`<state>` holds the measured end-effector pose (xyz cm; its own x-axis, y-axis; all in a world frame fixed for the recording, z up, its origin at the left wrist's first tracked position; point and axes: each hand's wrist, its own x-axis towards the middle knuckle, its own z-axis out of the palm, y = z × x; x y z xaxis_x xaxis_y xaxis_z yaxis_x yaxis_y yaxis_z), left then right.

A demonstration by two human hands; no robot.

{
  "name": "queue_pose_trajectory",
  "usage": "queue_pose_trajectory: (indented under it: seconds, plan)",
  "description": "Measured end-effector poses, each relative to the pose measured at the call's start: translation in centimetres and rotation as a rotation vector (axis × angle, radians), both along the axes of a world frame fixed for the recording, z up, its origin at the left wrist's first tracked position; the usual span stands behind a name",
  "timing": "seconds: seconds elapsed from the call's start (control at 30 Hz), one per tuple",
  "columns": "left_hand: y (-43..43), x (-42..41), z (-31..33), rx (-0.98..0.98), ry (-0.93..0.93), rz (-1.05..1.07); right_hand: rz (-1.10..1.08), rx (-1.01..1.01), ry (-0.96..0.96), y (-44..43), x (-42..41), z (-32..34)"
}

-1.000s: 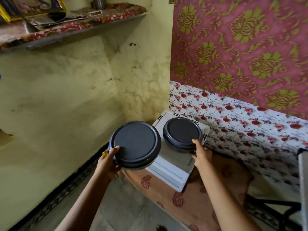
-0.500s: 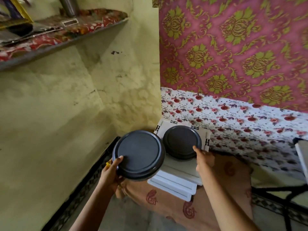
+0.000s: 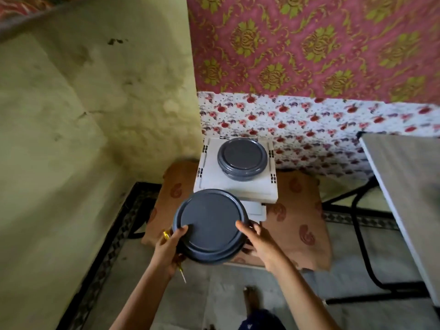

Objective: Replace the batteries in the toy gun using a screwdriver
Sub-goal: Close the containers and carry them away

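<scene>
Both hands hold 1 dark grey round container (image 3: 210,225) with its lid on, level, a little below the middle of the view. The left hand (image 3: 166,248) grips its rim at 8 o'clock, thumb lying on the lid and fingers hidden underneath. The same hand also carries the screwdriver (image 3: 166,235): a bit of yellow handle shows above the knuckles at 9 o'clock of the container, and the thin metal shaft pokes out below the wrist, pointing down toward 5 o'clock. How the fingers lie round it cannot be seen. The right hand (image 3: 258,244) holds the container's rim at 4 o'clock, thumb on the lid's edge and fingers curled round the side wall.

At 12 o'clock from the held container, a second grey container (image 3: 242,158) of the same kind sits closed on a stack of flat white boxes (image 3: 238,189). The boxes rest on a brown patterned cushion (image 3: 297,222) lying on the floor (image 3: 214,289) in the corner.

At 3 o'clock stands a grey worktop (image 3: 404,177) on black metal legs. A yellowish wall (image 3: 95,115) fills 9 o'clock; pink-and-green patterned cloth (image 3: 309,44) hangs at 1 o'clock above white floral fabric (image 3: 333,120). A bare foot (image 3: 252,296) shows at 6 o'clock.
</scene>
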<state>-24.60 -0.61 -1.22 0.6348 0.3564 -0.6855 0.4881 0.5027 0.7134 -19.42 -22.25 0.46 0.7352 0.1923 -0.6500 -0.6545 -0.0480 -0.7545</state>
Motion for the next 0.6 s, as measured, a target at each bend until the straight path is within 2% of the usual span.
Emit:
queue_pose_trajectory:
  seconds: [0.2, 0.3, 0.43, 0.6]
  plan:
    - [-3.9, 0.5, -3.1, 0.033, 0.043, -0.072, -0.281, -0.112, 0.013, -2.0, -2.3, -3.7]
    - [-5.5, 2.4, -4.8, 0.151, 0.040, -0.013, -0.381, -0.134, 0.041, -2.3, -1.2, -6.1]
    - [-6.2, 5.8, -9.0, 0.382, 0.092, -0.063, -0.419, -0.130, 0.047, -2.3, 1.8, -10.3]
    - [-6.2, 11.9, -12.7, 0.441, 0.031, -0.083, -0.401, -0.161, -0.019, -2.6, 6.7, -14.3]
